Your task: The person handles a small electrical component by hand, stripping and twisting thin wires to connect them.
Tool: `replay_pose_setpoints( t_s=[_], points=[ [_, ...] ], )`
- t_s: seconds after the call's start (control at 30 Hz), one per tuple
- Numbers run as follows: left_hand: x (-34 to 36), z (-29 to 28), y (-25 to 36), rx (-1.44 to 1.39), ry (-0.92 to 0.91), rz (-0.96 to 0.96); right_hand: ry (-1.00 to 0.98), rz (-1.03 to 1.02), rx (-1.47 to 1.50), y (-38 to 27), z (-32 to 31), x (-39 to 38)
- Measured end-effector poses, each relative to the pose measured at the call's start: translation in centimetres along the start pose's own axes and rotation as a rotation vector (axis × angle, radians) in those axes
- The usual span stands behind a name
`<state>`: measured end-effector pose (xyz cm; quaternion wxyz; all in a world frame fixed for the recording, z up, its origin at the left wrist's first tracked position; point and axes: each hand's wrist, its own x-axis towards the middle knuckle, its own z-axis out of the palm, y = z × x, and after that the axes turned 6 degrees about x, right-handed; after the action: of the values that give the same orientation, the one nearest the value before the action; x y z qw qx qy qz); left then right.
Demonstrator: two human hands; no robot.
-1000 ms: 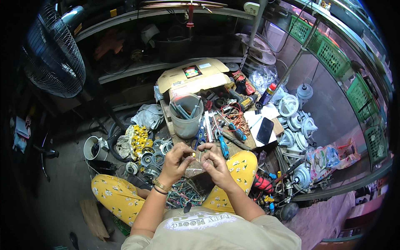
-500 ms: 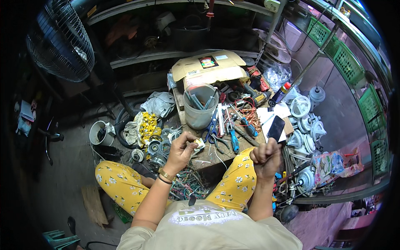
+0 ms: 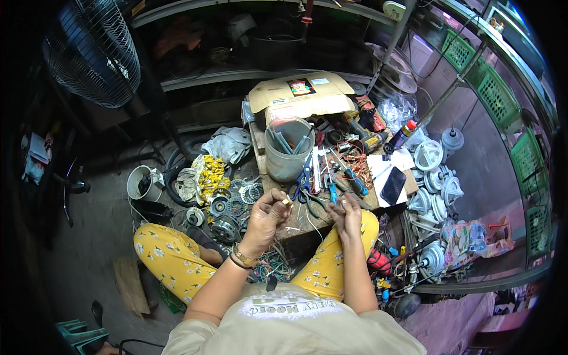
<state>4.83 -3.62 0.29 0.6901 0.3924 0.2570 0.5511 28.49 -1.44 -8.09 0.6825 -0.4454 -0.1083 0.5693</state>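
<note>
My left hand [image 3: 266,220] is raised over my lap, thumb and fingertips pinching a small whitish-yellow piece [image 3: 287,202]. My right hand [image 3: 348,218] is above my right knee, its fingertips overlapping the near end of a blue-handled screwdriver [image 3: 333,193]. The fingers are bent and slightly blurred, and whether they grip the handle cannot be made out. Close by on the low wooden bench lie blue-handled scissors [image 3: 304,177], pliers [image 3: 312,204] and another blue-handled tool [image 3: 357,182]. Behind them stands a grey plastic bucket [image 3: 283,168] with flat pieces inside.
A black phone [image 3: 393,186] rests on papers at the bench's right. Beyond are copper wire [image 3: 360,164], a drill [image 3: 374,141] and a cardboard box [image 3: 300,100]. White plastic parts [image 3: 435,192] crowd the right side. Motor parts [image 3: 225,228] and wire scraps [image 3: 275,260] lie below the bench.
My right hand has moved left and away from the phone, to the screwdriver handle. My left hand has shifted slightly right, still pinching the small piece. The view has shifted a little.
</note>
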Motion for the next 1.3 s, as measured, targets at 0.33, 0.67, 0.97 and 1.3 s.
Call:
replay_pose_setpoints(
  t_s=[0.33, 0.67, 0.97, 1.3],
  points=[
    [0.1, 1.6, 0.2, 0.358, -0.028, 0.255, -0.582, -0.838, -0.643, -2.7, 8.5, -8.5],
    [-0.7, 1.7, 0.5, 0.162, 0.038, 0.155, -0.595, -1.162, -1.174, -3.7, 8.2, -8.2],
    [-0.5, 1.4, 0.4, 0.159, 0.014, 0.116, -0.45, -1.237, -0.923, -2.9, 9.0, -8.8],
    [-1.1, 1.9, 0.6, 0.105, 0.033, 0.015, -0.585, -1.051, -0.957, -3.0, 9.1, -9.0]
  ],
)
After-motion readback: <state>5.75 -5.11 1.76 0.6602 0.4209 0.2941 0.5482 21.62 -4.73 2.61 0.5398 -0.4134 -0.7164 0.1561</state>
